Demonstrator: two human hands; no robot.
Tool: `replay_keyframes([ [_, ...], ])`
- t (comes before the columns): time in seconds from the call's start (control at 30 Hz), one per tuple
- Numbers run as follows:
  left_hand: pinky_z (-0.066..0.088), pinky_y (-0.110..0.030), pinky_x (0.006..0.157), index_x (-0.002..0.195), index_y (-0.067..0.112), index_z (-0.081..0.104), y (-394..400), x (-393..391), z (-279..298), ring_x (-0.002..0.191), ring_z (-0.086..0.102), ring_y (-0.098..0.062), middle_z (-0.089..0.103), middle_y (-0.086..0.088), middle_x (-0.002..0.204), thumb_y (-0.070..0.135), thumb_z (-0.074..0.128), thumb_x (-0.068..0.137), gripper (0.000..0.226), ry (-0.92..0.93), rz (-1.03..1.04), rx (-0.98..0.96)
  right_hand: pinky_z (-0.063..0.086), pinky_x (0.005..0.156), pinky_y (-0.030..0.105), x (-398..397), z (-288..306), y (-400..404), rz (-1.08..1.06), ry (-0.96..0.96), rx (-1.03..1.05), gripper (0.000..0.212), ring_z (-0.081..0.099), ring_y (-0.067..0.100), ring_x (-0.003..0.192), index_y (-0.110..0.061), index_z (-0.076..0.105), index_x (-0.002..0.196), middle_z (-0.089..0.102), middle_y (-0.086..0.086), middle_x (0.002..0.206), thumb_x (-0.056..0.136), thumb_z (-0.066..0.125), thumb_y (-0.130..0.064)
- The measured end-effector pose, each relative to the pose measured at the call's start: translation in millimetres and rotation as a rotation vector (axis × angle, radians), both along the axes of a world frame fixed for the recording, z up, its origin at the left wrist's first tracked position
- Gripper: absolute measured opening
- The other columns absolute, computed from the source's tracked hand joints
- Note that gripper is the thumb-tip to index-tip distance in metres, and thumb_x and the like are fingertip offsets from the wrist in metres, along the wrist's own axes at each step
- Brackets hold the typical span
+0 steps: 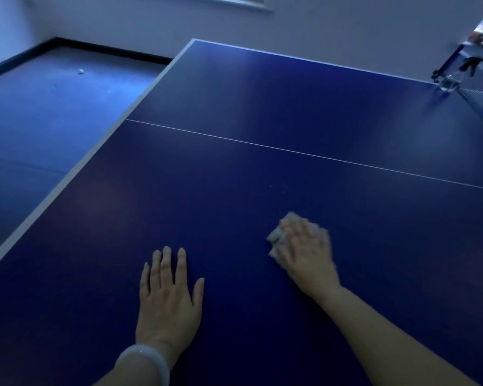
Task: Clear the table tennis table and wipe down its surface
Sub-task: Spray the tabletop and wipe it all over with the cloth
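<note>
Head cam: right hand (307, 247), lower right of center, had fingers spread flat, pressing a crumpled cloth (276, 240) onto the blue table (234, 168). Left hand (168, 296), lower center, lay flat w/ fingers straight, holding nothing. Net clamp (449, 71) sat upper right.

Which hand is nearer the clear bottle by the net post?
Right. The right hand presses a cloth on the table, below and left of the bottle; the left hand lies flat further left.
</note>
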State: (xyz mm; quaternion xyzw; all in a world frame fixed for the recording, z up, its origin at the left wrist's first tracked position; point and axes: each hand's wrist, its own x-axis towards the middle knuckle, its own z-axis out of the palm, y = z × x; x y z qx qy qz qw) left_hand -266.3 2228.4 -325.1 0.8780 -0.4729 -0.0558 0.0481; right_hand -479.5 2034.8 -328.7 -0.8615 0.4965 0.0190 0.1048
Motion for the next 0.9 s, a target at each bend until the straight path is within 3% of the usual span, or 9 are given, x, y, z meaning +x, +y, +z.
replay_keyframes([
  [0.07, -0.002, -0.044, 0.123, 0.156, 0.018, 0.004, 0.3, -0.2, -0.1, 0.151, -0.004, -0.024, 0.005, -0.011, 0.163, 0.059, -0.009, 0.089, 0.079, 0.023, -0.003, -0.013, -0.002, 0.121, 0.055, -23.4, 2.7, -30.3, -0.295, -0.021, -0.026, 0.058, -0.006, 0.017, 0.151, -0.033, 0.006, 0.156, -0.006, -0.008, 0.164, 0.101, 0.012, -0.051],
  [0.13, 0.005, -0.046, 0.123, 0.155, 0.016, 0.015, -0.2, 0.5, 1.8, 0.151, 0.004, -0.025, 0.014, -0.012, 0.162, 0.06, -0.004, 0.089, 0.082, 0.055, -0.009, -0.004, -0.001, 0.119, 0.058, -36.8, 5.7, -61.1, -0.587, -0.025, 0.001, 0.06, -0.003, 0.021, 0.151, -0.028, 0.009, 0.156, -0.003, -0.005, 0.165, 0.101, 0.012, -0.051],
  [0.27, 0.005, -0.047, 0.122, 0.155, 0.016, 0.014, -1.7, 0.8, 0.9, 0.151, 0.004, -0.025, 0.014, -0.012, 0.162, 0.062, -0.018, 0.087, 0.088, 0.052, -0.01, 0.008, -0.003, 0.117, 0.061, -7.6, 11.8, -119.4, -0.813, 0.017, 0.087, 0.066, -0.008, 0.025, 0.151, -0.028, 0.002, 0.157, -0.01, -0.001, 0.165, 0.099, 0.011, -0.057],
  [0.4, 0.002, -0.046, 0.122, 0.155, 0.017, 0.009, -1.6, 0.8, -2.6, 0.151, -0.003, -0.023, 0.008, -0.01, 0.163, 0.062, -0.017, 0.087, 0.085, 0.039, -0.012, -0.001, 0.001, 0.115, 0.062, 68.3, 20.5, -154.3, -0.657, 0.034, 0.122, 0.062, -0.005, 0.027, 0.151, -0.031, 0.002, 0.157, -0.008, -0.003, 0.165, 0.099, 0.009, -0.052],
  [0.53, 0.006, -0.045, 0.12, 0.153, 0.015, 0.019, -1.7, 0.1, 0.2, 0.15, 0.01, -0.025, 0.02, -0.012, 0.16, 0.06, -0.014, 0.091, 0.084, 0.047, -0.007, 0.036, 0.005, 0.112, 0.063, 147.7, 19.7, -107.0, -0.186, 0.024, 0.081, 0.056, -0.001, 0.023, 0.15, -0.033, 0.012, 0.155, -0.001, -0.006, 0.165, 0.101, 0.019, -0.048],
  [0.7, 0.001, -0.044, 0.122, 0.153, 0.018, 0.007, -1.9, -0.3, 0.8, 0.15, 0.001, -0.023, 0.011, -0.009, 0.163, 0.063, -0.024, 0.083, 0.089, 0.035, 0.0, -0.015, -0.016, 0.114, 0.061, 144.2, 2.7, -4.7, 0.291, 0.037, 0.014, 0.062, -0.022, 0.019, 0.149, -0.036, -0.006, 0.155, -0.023, -0.008, 0.161, 0.097, 0.003, -0.057],
  [0.8, 0.002, -0.045, 0.122, 0.153, 0.018, 0.006, -1.4, 0.0, 0.1, 0.151, -0.001, -0.023, 0.009, -0.01, 0.163, 0.062, -0.018, 0.087, 0.084, 0.041, 0.003, -0.006, -0.011, 0.116, 0.061, 84.1, 3.5, -25.7, 0.144, 0.038, -0.016, 0.06, -0.015, 0.017, 0.15, -0.037, -0.002, 0.155, -0.015, -0.009, 0.163, 0.099, 0.011, -0.055],
  [0.9, 0.003, -0.046, 0.122, 0.155, 0.016, 0.013, -1.9, -0.1, 0.9, 0.151, 0.001, -0.024, 0.012, -0.012, 0.162, 0.06, -0.001, 0.091, 0.079, 0.061, 0.004, 0.002, 0.001, 0.116, 0.065, 13.7, 10.2, -51.7, -0.39, 0.013, 0.009, 0.06, -0.006, 0.023, 0.151, -0.033, 0.004, 0.155, -0.008, -0.005, 0.164, 0.1, 0.014, -0.053],
])
